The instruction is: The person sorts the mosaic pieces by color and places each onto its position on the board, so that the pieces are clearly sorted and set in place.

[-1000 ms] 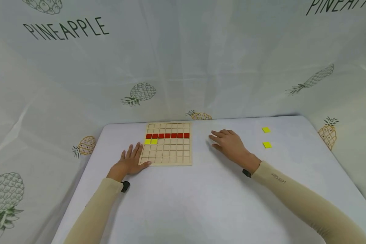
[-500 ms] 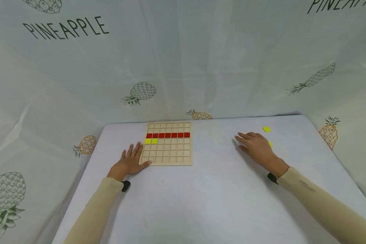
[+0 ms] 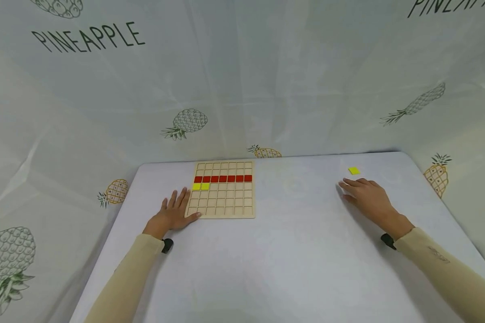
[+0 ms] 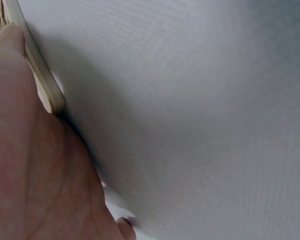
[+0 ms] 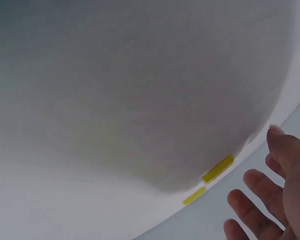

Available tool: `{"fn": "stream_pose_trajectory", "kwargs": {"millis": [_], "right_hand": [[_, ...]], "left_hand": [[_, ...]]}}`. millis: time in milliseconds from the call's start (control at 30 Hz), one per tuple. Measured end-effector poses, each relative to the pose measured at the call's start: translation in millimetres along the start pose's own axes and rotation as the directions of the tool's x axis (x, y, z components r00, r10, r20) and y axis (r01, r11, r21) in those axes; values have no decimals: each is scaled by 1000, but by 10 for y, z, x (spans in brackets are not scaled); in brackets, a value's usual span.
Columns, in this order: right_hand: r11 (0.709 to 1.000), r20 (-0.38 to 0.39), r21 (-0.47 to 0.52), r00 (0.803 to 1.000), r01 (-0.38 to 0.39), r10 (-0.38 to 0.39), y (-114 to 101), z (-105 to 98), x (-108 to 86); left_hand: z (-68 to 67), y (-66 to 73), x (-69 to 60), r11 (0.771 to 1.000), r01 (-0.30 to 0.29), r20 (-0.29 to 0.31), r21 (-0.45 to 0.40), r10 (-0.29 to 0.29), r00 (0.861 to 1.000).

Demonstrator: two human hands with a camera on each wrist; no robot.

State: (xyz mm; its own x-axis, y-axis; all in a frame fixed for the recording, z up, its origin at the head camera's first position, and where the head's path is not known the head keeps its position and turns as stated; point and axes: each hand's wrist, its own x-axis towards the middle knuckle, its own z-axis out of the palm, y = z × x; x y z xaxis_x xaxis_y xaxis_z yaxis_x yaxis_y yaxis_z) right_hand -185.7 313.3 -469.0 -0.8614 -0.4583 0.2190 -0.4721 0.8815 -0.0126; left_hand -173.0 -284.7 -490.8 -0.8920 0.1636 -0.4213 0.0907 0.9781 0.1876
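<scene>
At the lower left corner of a wooden grid board point(image 3: 226, 202), my left hand point(image 3: 171, 215) lies flat with spread fingers, its thumb on the board's near edge. The board's corner point(image 4: 54, 97) also shows beside the palm in the left wrist view. A row of red tiles point(image 3: 223, 178) crosses the board, with two yellow tiles point(image 3: 200, 186) below it at the left. My right hand point(image 3: 365, 197) hovers at the table's right, fingers loosely extended and holding nothing. One yellow tile point(image 3: 354, 170) lies just beyond it; a nearer yellow tile point(image 5: 218, 169) shows only in the right wrist view.
The white table point(image 3: 262, 269) spreads between and in front of the hands. A pineapple-printed cloth point(image 3: 307, 89) hangs behind its far edge and along both sides.
My right hand has moved right, from beside the board to over the loose yellow tiles, now covering the nearer one in the head view. The left hand stays in place.
</scene>
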Motion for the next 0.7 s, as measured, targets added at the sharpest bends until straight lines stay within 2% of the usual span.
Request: {"fn": "stream_pose_trajectory", "kwargs": {"millis": [167,300,500,700], "right_hand": [[1000,-5,3,1000,-4,4,158,33,-100],[1000,7,26,1000,-13,12,222,45,-138],[999,23,49,999,-24,22,228,47,-150],[1000,11,24,1000,-11,10,214,42,-144]], "left_hand": [[-86,62,-61,1000,7,36,-17,-6,999],[-62,43,-44,1000,2,33,-16,-2,999],[-26,10,-34,999,-12,13,-37,12,1000],[-73,42,-71,998,-13,14,-54,13,1000]]}}
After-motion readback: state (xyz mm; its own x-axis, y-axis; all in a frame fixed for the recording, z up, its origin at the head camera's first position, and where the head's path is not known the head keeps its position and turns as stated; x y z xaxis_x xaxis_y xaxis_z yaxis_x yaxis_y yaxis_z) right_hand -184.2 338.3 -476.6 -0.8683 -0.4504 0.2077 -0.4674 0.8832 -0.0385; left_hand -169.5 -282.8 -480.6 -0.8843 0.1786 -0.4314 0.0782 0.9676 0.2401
